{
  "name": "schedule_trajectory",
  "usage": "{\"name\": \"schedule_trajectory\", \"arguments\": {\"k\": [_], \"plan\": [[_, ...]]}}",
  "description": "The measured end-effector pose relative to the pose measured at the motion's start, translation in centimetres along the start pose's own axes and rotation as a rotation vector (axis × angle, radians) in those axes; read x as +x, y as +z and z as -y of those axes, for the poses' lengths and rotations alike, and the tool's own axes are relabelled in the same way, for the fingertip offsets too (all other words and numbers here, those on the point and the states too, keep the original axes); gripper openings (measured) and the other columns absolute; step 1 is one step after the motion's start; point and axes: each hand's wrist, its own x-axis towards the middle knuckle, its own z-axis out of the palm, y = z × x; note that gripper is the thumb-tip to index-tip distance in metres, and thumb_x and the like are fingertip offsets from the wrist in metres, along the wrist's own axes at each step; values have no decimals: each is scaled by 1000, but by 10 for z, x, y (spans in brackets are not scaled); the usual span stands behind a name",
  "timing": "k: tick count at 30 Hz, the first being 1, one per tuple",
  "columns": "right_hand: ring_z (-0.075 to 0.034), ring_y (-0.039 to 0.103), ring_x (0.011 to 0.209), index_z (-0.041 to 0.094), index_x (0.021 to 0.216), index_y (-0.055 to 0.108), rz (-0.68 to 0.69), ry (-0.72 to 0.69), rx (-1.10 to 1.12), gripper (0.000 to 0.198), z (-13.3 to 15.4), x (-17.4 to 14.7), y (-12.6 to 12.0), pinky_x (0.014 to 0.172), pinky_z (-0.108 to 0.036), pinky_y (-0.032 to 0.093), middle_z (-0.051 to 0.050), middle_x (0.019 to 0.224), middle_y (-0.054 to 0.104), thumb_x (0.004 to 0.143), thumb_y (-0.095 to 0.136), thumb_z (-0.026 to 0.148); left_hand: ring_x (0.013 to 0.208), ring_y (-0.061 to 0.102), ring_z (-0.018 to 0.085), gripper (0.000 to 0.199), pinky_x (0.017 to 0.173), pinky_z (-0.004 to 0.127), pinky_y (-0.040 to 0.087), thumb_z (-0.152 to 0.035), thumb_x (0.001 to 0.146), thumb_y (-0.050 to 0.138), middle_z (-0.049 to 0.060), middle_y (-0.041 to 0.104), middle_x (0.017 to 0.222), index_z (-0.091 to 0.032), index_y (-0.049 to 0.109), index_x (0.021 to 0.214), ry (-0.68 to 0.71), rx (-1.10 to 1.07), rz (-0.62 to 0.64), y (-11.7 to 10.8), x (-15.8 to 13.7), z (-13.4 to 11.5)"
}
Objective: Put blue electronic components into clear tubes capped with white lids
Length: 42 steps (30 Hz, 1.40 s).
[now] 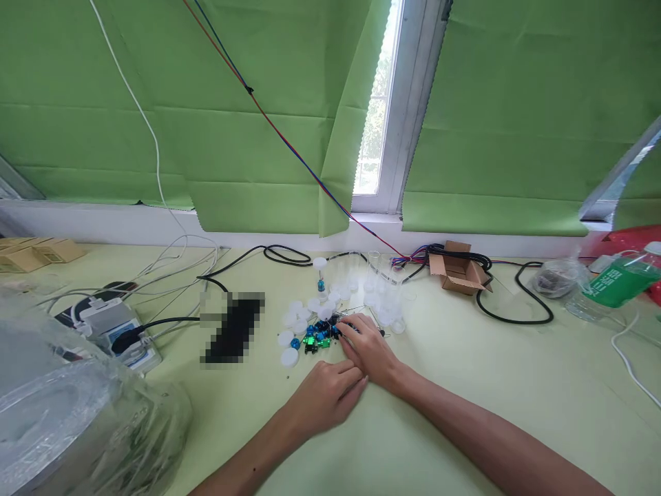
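My right hand (368, 350) reaches over a pile of small blue, black and green parts (321, 333) with thin metal wires. Its fingers bend down among the parts, and what they pinch is hidden. My left hand (326, 391) rests on the table just nearer to me, fingers curled closed beside the right hand; anything inside cannot be made out. White round caps (290, 357) lie left of and behind the pile. Clear plastic tubes (383, 300) cluster behind my right hand. Behind the pile, a small clear tube (321, 281) with a white cap stands upright, a blue part inside.
An open cardboard box (459, 274) stands at the back right among black cables. A bottle with a green label (614, 284) leans further right. On the left are a power strip (129, 341), a pixelated black object (235, 329) and a clear plastic bag (77, 413).
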Motion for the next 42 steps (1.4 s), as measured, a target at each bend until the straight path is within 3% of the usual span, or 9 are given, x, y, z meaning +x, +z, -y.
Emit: {"name": "schedule_trajectory", "arguments": {"k": [9, 42], "plan": [[-25, 51, 113, 18, 118, 56, 64, -41, 13, 29, 1, 2, -2, 98, -44, 45, -9, 112, 65, 92, 49, 8, 60, 57, 13, 27, 51, 29, 29, -18, 96, 42, 2, 65, 69, -18, 58, 74, -12, -7, 0, -1, 1, 1], [-24, 52, 97, 20, 108, 61, 65, 5, -44, 23, 1, 1, -1, 84, -40, 50, -8, 96, 62, 94, 48, 7, 54, 52, 12, 29, 50, 29, 30, -17, 95, 43, 1, 60, 65, -17, 59, 72, -10, 10, 5, -4, 4, -1]]}}
